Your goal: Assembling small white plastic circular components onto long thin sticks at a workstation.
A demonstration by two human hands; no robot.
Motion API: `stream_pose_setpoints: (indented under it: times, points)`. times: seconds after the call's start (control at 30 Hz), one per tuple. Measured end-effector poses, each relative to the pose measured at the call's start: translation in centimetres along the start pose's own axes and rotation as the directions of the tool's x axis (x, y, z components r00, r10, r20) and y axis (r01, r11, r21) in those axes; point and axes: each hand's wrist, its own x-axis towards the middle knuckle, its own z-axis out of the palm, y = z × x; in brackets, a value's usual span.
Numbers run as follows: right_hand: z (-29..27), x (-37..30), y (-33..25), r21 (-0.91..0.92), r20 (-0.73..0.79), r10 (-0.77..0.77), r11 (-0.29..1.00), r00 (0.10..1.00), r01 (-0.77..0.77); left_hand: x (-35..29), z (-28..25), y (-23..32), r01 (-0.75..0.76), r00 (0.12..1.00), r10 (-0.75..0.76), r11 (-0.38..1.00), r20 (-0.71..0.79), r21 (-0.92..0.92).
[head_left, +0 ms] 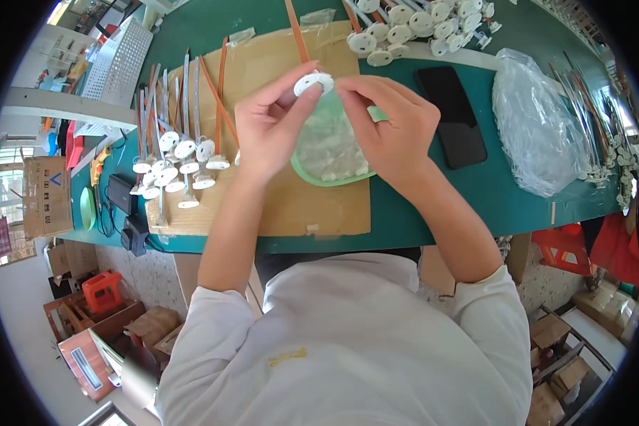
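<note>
My left hand point(273, 117) pinches a white round disc point(312, 84) between thumb and fingers. An orange-brown strip point(297, 32) runs away from the disc toward the far side. Close beside the disc, my right hand point(394, 124) has its thumb and forefinger drawn together; whatever is between them is too small to make out. Under both hands sits a green-rimmed bowl point(334, 181) with many small whitish pieces point(330, 145) in it, partly covered by my hands.
Flat cardboard point(277, 209) lies on the green table point(405, 220). Strips with white discs point(167, 167) lie at left, with more discs point(419, 25) piled at the far right. A black phone point(453, 117), clear plastic bag point(536, 121) and black adapter point(133, 234) are around.
</note>
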Motion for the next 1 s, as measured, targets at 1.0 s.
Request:
stream_pose_setpoints:
  times: [1.0]
  points:
    - [-0.5,0.0,-1.8,0.181,0.315,0.044,0.978,0.948,-0.105,-3.2,-1.5,-1.5,0.197,0.977,-0.081,0.682,0.195,-0.705]
